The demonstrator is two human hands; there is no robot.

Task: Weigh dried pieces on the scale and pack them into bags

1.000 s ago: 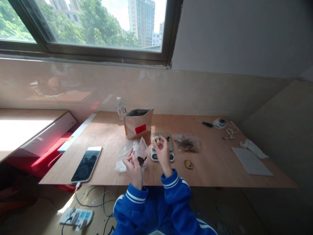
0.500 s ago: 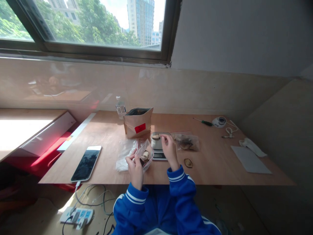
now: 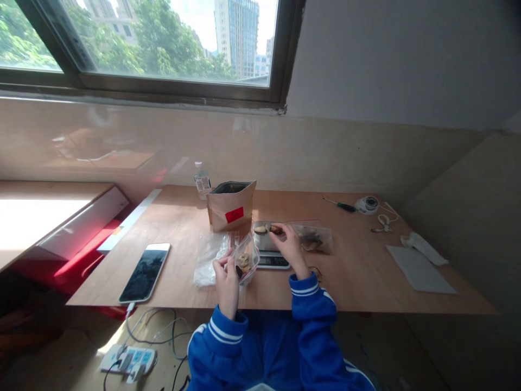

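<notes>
While pinching the rim of a small clear bag between thumb and fingers, left hand raised just above the near edge of the wooden table, bag mouth open and tilted toward the scale. Inside the bag, a few pale and dark dried slices, too small to name with certainty. Right hand stretched over the scale's far end, fingertips closed on a small brownish piece right at the platform, probably touching it, though contact hard to judge from this angle. Beside that piece, another pale one lying on the platform. Scale display strip facing the near edge, just right of the held bag.

Behind the scale, an open kraft pouch with a red label, standing upright; a small plastic bottle just behind it to the left. Right of the scale, a second clear bag lying flat with dark contents. Crumpled clear plastic left of the held bag. Farther left, a phone face up, cable trailing off the edge to a power strip on the floor. Well apart on the right side: a green-handled screwdriver, a round white tape measure, a white sheet.
</notes>
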